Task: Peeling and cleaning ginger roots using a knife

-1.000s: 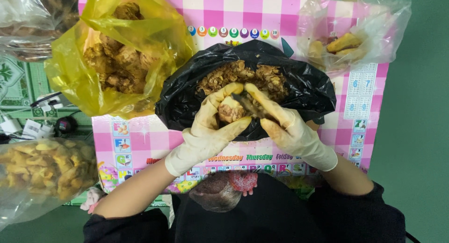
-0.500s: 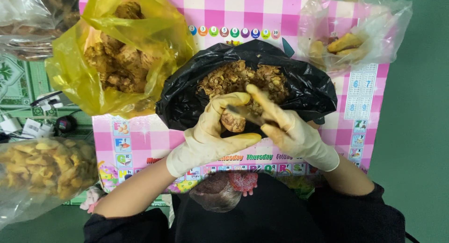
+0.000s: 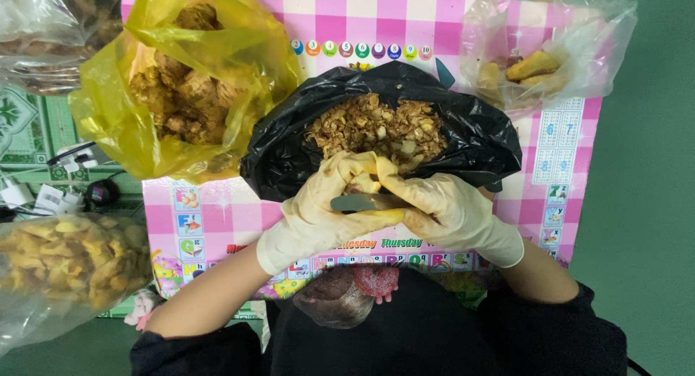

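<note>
Both hands wear cream rubber gloves and meet over an open black bag (image 3: 282, 159) filled with brown peelings (image 3: 376, 126). My left hand (image 3: 315, 213) curls around a small pale root piece (image 3: 364, 182) and holds it at the bag's near rim. My right hand (image 3: 452, 213) grips a knife, whose grey blade (image 3: 360, 202) lies across between the two hands, just under the piece. The knife's handle is hidden in the glove.
A yellow bag (image 3: 108, 108) of brown knobbly roots lies at the upper left. A clear bag (image 3: 557, 50) with yellowish pieces sits at the upper right, another clear bag (image 3: 65, 256) of yellow pieces at the left. All rest on a pink checked mat (image 3: 210, 217). Cables (image 3: 87, 191) lie at the left.
The fingers of both hands have closed in around the root piece. It is now mostly covered, and the knife blade shows between the hands.
</note>
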